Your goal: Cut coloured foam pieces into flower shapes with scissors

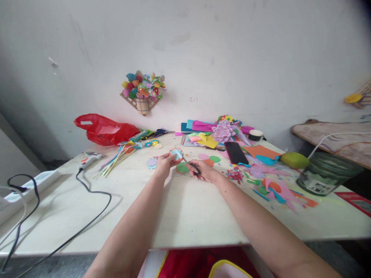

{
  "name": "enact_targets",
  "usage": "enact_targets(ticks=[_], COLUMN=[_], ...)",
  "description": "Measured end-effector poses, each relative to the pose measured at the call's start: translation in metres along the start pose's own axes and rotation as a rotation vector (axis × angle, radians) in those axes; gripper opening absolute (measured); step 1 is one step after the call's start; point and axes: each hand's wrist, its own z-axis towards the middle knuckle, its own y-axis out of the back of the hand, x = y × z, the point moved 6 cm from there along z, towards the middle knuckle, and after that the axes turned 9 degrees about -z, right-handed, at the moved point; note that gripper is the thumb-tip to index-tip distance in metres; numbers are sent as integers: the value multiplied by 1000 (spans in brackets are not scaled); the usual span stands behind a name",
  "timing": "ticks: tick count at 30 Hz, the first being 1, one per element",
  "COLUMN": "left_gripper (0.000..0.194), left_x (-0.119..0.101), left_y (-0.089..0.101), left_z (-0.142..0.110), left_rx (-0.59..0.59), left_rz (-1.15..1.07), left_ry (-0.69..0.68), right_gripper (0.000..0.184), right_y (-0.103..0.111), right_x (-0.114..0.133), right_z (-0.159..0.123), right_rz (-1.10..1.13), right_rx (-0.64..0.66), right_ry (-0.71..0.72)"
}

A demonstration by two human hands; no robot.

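Observation:
My left hand [164,165] pinches a round paper piece [175,153], light blue with an orange scalloped rim, held just above the white table [185,216]. My right hand [204,171] is closed round the black handles of a pair of scissors [189,163], whose blades reach up to the paper piece. A green paper circle [182,168] lies on the table right under the two hands. A pale purple scalloped cut-out [152,162] lies left of my left hand.
A black phone [235,152], coloured paper scraps [275,187], a paper flower [223,132], paper sheets, a glass jar [326,175] and a green fruit [294,160] sit right. Left: coloured sticks [116,160], red bag [106,129], glue gun [90,158] with black cord.

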Motion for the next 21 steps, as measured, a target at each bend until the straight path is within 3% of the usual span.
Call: enact_targets(ticks=[21], left_gripper=[23], left_x=[0], left_y=[6], left_z=[2], left_rx=[-66], left_rz=[-17], left_ry=[-16], right_gripper=[13], right_y=[-3], right_x=[6], right_z=[-3], right_rz=[50], right_rx=[1], right_ry=[10])
